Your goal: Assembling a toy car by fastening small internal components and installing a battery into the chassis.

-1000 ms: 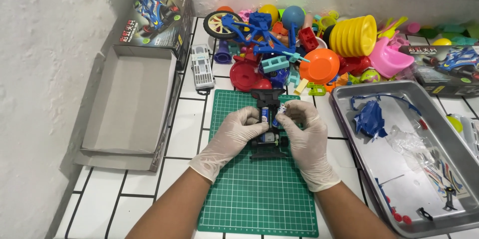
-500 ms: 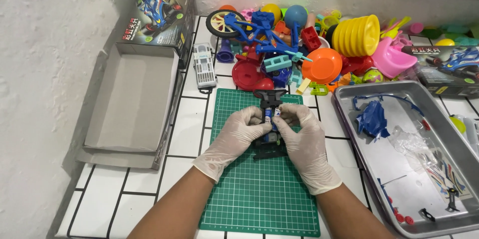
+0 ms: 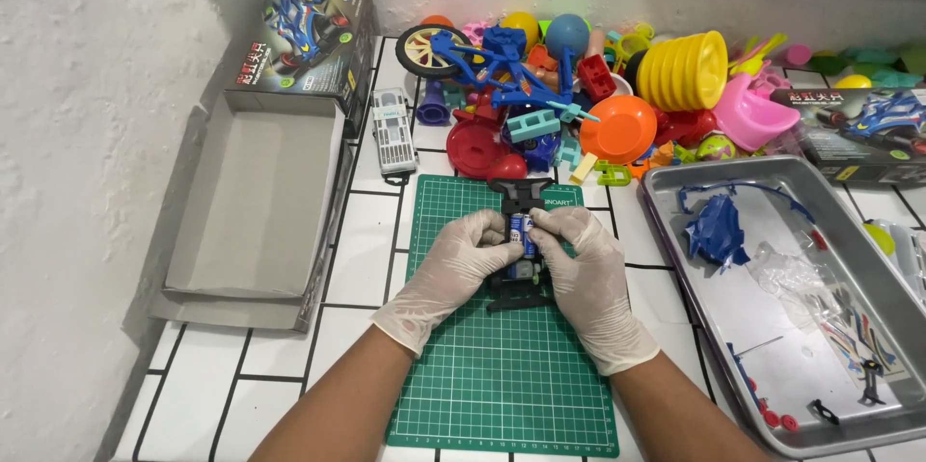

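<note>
Both hands are gloved and working right over the middle of the green cutting mat (image 3: 502, 366). The left hand (image 3: 453, 264) and the right hand (image 3: 584, 269) are closing in from either side on a small black toy car frame (image 3: 519, 264), which is sitting flat on the mat, nose pointing away. Fingers of both hands are curled round its middle and the thumbs are pressing down on what looks like a blue and silver battery (image 3: 524, 233) in the frame's centre slot, so neither hand is open, both are pinching the frame.

If I were doing this bit, I'd be keeping the frame flat on the mat and pushing straight down with both thumbs evenly (tilting it tends to pop one end back out, I'd guess). Bracing the sides with the other fingers seems like the right call.

The frame itself is looking bare: black plastic, no body shell, no wheels that I can make out, bumpers sticking out front and back.

Off to the right a metal tray (image 3: 675, 197) is holding a blue plastic shell piece (image 3: 716, 231) and small bits. To the left an open cardboard box (image 3: 251, 202) is lying flat. Further back a pile of colourful toys (image 3: 579, 86) is crowding the wall.
</note>
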